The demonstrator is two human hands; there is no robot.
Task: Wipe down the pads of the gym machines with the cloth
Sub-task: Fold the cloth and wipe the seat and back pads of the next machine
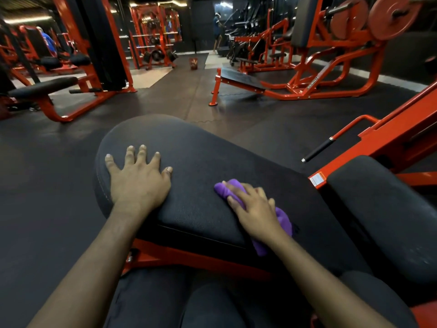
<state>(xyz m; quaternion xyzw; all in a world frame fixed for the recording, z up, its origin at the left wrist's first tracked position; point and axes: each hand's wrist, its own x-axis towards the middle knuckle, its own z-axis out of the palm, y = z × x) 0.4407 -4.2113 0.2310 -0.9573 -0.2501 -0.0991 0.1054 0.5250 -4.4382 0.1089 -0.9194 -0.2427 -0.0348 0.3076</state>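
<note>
**Friend:** Where's your cloth right now?

**Me:** The cloth [281, 218] is bunched under my right hand [254, 209], on the near right part of the seat pad [201, 147]. My fingers curl over it and press it into the vinyl. One purple end pokes out past my fingertips and the other trails off by my wrist.

**Friend:** And the other hand?

**Me:** My left hand [139, 178] lies flat on the left side of the same pad, fingers spread, holding nothing. The two hands are well apart, so I have room to wipe between them.

**Friend:** How do you make this pass a good one?

**Me:** I'd say long, overlapping strokes from the near edge out to the rounded far end, with weight through the palm rather than the fingertips. A wad this tight only touches a narrow strip, so I think it pays to open it out flatter. The patch under my left hand needs a wipe too, so I should lift that hand when the cloth gets there.

**Friend:** Anything easy to miss?

**Me:** Probably the stitched seam along the left edge and the rounded sides. The back pad [383, 202] to my right looks like the next one to do.
</note>
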